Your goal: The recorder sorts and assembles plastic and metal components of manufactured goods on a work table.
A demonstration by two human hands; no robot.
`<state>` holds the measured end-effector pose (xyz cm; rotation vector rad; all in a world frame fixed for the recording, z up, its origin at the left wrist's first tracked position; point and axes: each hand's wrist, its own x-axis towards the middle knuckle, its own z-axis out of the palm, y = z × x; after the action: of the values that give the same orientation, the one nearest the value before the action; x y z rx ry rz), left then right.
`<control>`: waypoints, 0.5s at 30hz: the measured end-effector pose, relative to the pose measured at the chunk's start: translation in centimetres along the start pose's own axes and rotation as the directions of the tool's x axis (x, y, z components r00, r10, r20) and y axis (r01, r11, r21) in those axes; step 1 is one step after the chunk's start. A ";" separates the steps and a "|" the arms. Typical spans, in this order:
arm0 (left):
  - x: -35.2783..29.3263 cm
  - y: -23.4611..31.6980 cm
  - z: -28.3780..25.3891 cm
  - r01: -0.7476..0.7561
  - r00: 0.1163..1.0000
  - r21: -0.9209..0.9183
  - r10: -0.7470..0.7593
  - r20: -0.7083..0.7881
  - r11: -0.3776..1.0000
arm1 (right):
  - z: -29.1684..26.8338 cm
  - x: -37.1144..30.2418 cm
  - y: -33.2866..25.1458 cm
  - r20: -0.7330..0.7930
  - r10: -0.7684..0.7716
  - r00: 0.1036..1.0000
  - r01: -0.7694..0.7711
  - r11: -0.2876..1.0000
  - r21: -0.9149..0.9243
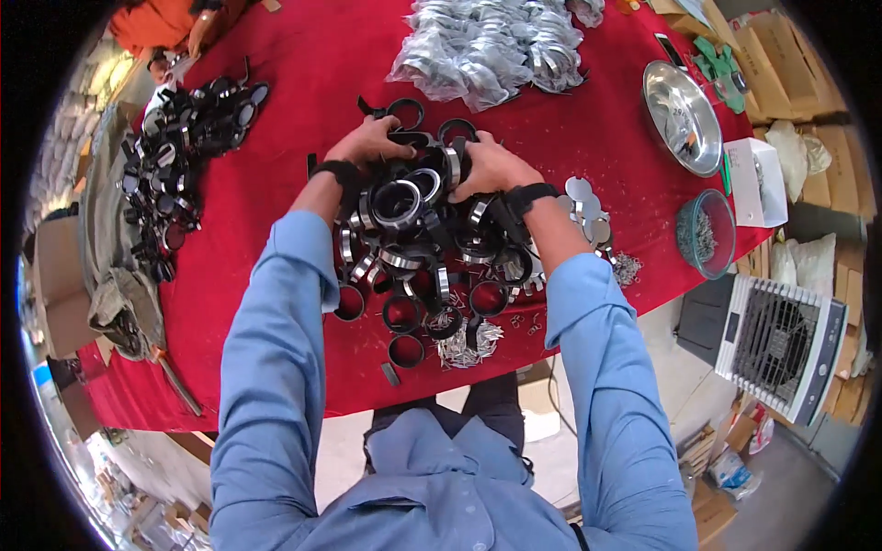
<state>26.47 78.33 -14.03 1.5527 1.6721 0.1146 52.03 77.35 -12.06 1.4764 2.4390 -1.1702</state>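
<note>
A heap of black and silver ring-shaped parts (pixel 397 204) lies on the red cloth in front of me. My left hand (pixel 369 143) is at the heap's far left side, its fingers curled over black rings; its fingertips are partly hidden among them. At the far right side, my right hand (pixel 498 169) has its thumb and fingers bent around a silver-banded ring (pixel 452 167). Loose black rings (pixel 405 350) lie at the near edge of the heap, next to a small pile of silver metal pieces (pixel 470 347). Flat silver discs (pixel 581 195) are beside my right forearm.
Bagged silver parts (pixel 487 50) sit at the far side of the red table (pixel 276 174). More black parts (pixel 188 138) lie left, near another person's hand (pixel 200 33). At right are a steel bowl (pixel 684 119), a glass bowl (pixel 707 234), a white box (pixel 755 184) and an air cooler (pixel 781 344).
</note>
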 end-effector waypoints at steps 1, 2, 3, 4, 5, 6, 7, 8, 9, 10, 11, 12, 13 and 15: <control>-0.1 0.9 -0.5 0.040 0.994 -0.071 -0.033 0.099 0.997 | 0.2 0.4 -0.2 -0.010 0.025 1.000 -0.025 0.998 -0.059; 0.1 1.2 -0.2 0.046 0.994 -0.049 -0.041 0.103 0.998 | 0.4 0.7 -0.2 -0.021 0.048 0.999 -0.050 0.992 -0.118; 0.0 1.5 0.3 0.044 0.996 -0.037 -0.041 0.074 0.998 | 0.7 0.6 -0.1 -0.026 0.042 0.999 -0.044 0.994 -0.095; -0.3 1.5 0.9 0.041 0.999 -0.037 -0.039 0.038 0.998 | 1.2 0.5 0.0 -0.091 0.057 0.994 -0.066 0.992 -0.108; -0.7 1.6 1.7 0.025 0.998 -0.052 -0.029 -0.064 0.998 | 1.6 0.4 0.2 -0.154 0.071 0.986 -0.089 0.989 -0.116; -1.1 1.5 2.1 0.038 0.997 -0.040 -0.041 -0.067 0.998 | 1.9 0.6 0.5 -0.151 0.061 0.987 -0.077 0.992 -0.104; -1.3 1.7 2.1 0.014 0.995 -0.035 -0.017 -0.096 0.999 | 1.8 0.7 0.8 -0.172 0.052 0.984 -0.069 0.993 -0.094; -1.4 1.9 2.1 -0.009 0.993 -0.029 0.006 -0.122 1.000 | 1.9 0.8 1.2 -0.191 0.045 0.981 -0.062 0.995 -0.084; -1.4 2.2 1.9 0.016 0.992 0.005 -0.015 -0.126 1.000 | 2.1 0.8 1.5 -0.231 0.024 0.973 -0.040 0.997 -0.066; -1.9 2.7 1.9 0.027 0.992 0.017 -0.025 -0.121 0.999 | 2.2 1.0 1.8 -0.254 0.005 0.967 -0.025 0.997 -0.073; -2.4 3.2 1.7 0.017 0.988 0.052 -0.009 -0.155 0.998 | 1.7 0.6 1.9 -0.281 -0.024 0.959 0.011 0.999 -0.048; -2.8 3.7 1.6 0.009 0.982 0.085 0.007 -0.188 0.996 | 1.0 0.2 2.2 -0.306 -0.052 0.951 0.046 0.999 -0.026; -3.5 3.2 1.0 -0.031 0.980 0.045 0.039 -0.193 0.999 | -0.1 -0.6 1.7 -0.324 -0.069 0.944 0.077 0.997 0.012; -4.5 8.8 2.2 -0.110 0.970 -0.028 0.101 -0.223 0.994 | -3.1 -2.5 3.7 -0.284 -0.034 0.958 0.043 0.999 0.023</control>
<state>34.19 75.47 -8.16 1.6472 1.7453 0.3875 57.25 78.35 -10.94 1.7217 2.6527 -1.0701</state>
